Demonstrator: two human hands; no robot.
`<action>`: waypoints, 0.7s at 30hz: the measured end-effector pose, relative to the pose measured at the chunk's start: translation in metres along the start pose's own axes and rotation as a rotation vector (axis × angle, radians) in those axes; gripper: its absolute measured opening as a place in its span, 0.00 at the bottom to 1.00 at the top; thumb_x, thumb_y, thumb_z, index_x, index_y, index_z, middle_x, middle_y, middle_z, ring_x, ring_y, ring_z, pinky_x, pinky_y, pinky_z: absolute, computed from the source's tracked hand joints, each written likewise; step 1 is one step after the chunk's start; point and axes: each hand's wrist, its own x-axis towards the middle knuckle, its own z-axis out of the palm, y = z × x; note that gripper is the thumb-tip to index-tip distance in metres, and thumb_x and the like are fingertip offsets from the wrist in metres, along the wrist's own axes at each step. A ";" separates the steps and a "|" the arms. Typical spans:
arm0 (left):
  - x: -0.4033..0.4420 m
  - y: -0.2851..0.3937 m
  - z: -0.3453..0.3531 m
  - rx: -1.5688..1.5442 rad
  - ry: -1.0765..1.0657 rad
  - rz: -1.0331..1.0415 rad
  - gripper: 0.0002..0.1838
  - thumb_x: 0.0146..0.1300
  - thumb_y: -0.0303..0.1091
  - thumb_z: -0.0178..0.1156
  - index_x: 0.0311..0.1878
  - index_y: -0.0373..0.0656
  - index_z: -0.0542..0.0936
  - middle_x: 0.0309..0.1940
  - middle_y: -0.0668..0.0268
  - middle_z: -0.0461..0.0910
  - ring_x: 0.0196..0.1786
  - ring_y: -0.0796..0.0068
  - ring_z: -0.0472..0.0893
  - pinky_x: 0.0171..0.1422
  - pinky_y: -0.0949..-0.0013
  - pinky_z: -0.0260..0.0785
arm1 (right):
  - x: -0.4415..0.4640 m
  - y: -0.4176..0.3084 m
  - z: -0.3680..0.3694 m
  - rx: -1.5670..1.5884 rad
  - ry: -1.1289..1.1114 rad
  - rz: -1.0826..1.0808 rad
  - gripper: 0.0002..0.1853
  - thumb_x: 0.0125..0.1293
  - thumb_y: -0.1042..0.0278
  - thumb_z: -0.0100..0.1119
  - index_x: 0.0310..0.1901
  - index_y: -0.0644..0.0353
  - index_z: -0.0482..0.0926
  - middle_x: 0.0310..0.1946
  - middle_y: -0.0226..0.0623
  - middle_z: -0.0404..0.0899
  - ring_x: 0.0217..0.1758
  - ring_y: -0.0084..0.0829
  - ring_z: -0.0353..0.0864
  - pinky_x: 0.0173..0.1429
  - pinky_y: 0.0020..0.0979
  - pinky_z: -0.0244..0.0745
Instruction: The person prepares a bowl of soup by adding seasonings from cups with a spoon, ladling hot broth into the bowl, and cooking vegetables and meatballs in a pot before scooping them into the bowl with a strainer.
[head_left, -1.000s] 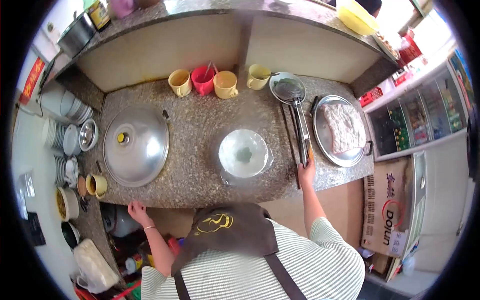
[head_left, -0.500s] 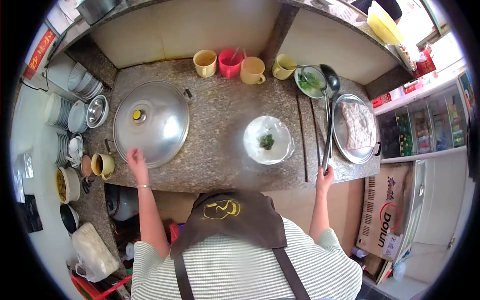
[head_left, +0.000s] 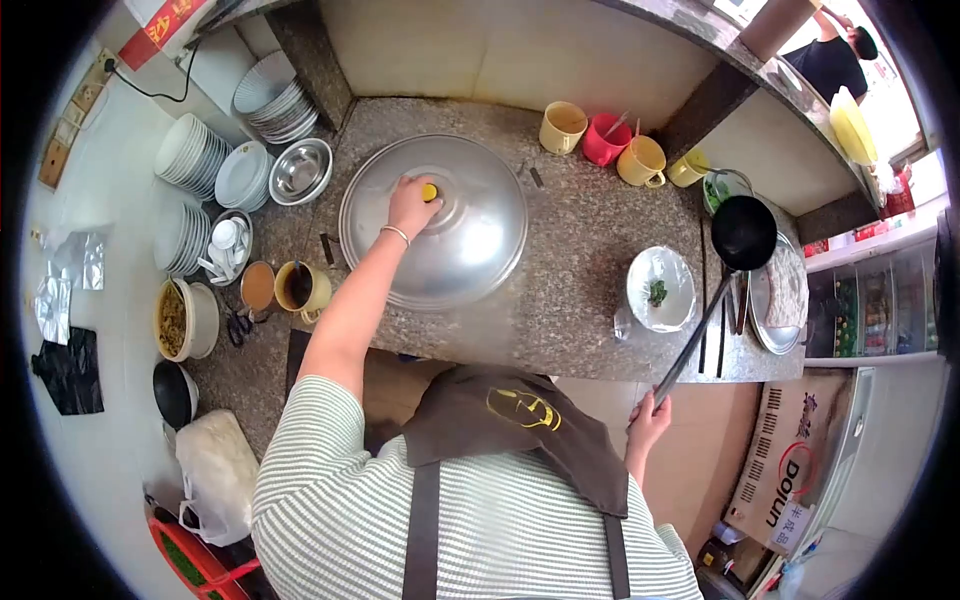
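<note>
I log the left hand (head_left: 412, 207) with fingers curled around the knob (head_left: 429, 192) of the metal lid (head_left: 475, 245) near the bench's (head_left: 570, 275) left edge, and the right hand (head_left: 650, 422), past its front edge, closed on the black ladle (head_left: 745, 235).

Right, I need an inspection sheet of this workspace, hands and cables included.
Surface: speckled stone counter; whether it is wet, I cannot tell.
Job's things: large metal lid, black ladle, bowl with clear plastic, holding greens.
Clutter: mugs along the back; stacked plates and scissors at left.
Grip: left hand closed on the lid's yellow knob; right hand around the ladle's handle.
Cables: one black cable at upper left; nothing seen on the counter.
Surroundings: person at upper right; cardboard box at lower right.
</note>
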 end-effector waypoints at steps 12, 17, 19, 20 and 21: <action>-0.055 0.054 -0.257 -0.007 0.223 0.136 0.19 0.43 0.29 0.68 0.42 0.39 0.80 0.32 0.59 0.73 0.35 0.64 0.77 0.42 0.68 0.71 | 0.001 0.007 0.138 -0.327 -0.647 -0.049 0.08 0.66 0.65 0.51 0.39 0.61 0.71 0.17 0.27 0.69 0.13 0.17 0.64 0.17 0.20 0.58; -0.109 0.004 -0.305 -0.124 0.268 -0.002 0.17 0.48 0.26 0.66 0.44 0.38 0.79 0.33 0.65 0.71 0.31 0.75 0.76 0.35 0.76 0.71 | 0.048 0.064 0.212 -0.514 -0.831 -0.247 0.18 0.61 0.66 0.55 0.53 0.60 0.72 0.26 0.38 0.79 0.18 0.26 0.74 0.23 0.29 0.68; -0.130 -0.012 -0.316 -0.075 0.263 -0.055 0.18 0.48 0.26 0.66 0.45 0.38 0.78 0.33 0.66 0.71 0.28 0.79 0.75 0.33 0.78 0.71 | 0.066 0.067 0.239 -0.604 -0.822 -0.439 0.20 0.58 0.66 0.56 0.53 0.60 0.73 0.28 0.42 0.80 0.22 0.33 0.77 0.27 0.33 0.71; -0.140 -0.018 -0.320 -0.069 0.274 -0.068 0.18 0.48 0.26 0.66 0.45 0.38 0.78 0.33 0.66 0.71 0.28 0.79 0.75 0.33 0.78 0.71 | 0.073 0.067 0.251 -0.689 -0.789 -0.628 0.21 0.56 0.66 0.57 0.52 0.60 0.73 0.30 0.46 0.81 0.25 0.39 0.80 0.31 0.37 0.73; -0.150 -0.023 -0.324 -0.051 0.273 -0.094 0.18 0.48 0.26 0.66 0.45 0.38 0.78 0.34 0.66 0.71 0.27 0.80 0.75 0.33 0.78 0.71 | 0.076 0.061 0.262 -0.687 -0.805 -0.636 0.21 0.56 0.66 0.57 0.52 0.60 0.73 0.30 0.46 0.81 0.25 0.39 0.80 0.31 0.37 0.73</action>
